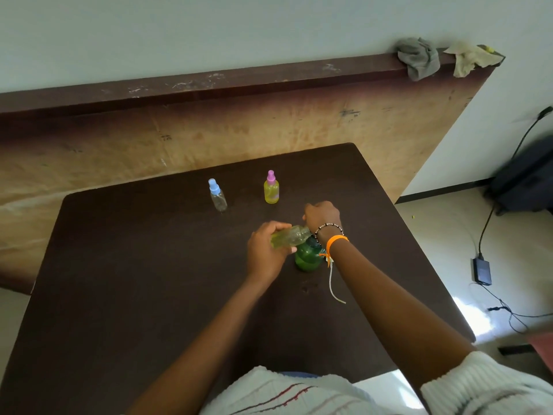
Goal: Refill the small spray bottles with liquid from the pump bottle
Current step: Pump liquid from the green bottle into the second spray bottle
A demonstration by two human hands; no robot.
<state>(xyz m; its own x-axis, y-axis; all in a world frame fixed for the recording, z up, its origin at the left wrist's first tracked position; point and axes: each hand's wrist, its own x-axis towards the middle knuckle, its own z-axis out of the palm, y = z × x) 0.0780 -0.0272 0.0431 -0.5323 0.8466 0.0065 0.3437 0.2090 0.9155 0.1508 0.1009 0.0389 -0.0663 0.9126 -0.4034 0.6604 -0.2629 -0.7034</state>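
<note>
A small open spray bottle (289,235), part full of yellow-green liquid, was held tilted in the closed fingers of the left hand (266,253), its mouth against the top of the green pump bottle (308,255) on the table (125,265), while the right hand (322,215) was curled over the pump; whether it gripped or pressed could not be told. The filling step was judged in hand; further pumping with the mouth kept aligned was called for. Well apart at the back stood a clear bottle with a blue cap (217,195) and a yellow bottle with a pink cap (271,188), neither obstructing.

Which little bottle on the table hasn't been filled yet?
On the dark table, two small bottles stand beyond the hands. The left one is the unfilled one: clear body, blue cap, while its neighbour is yellow with a pink cap.
</note>
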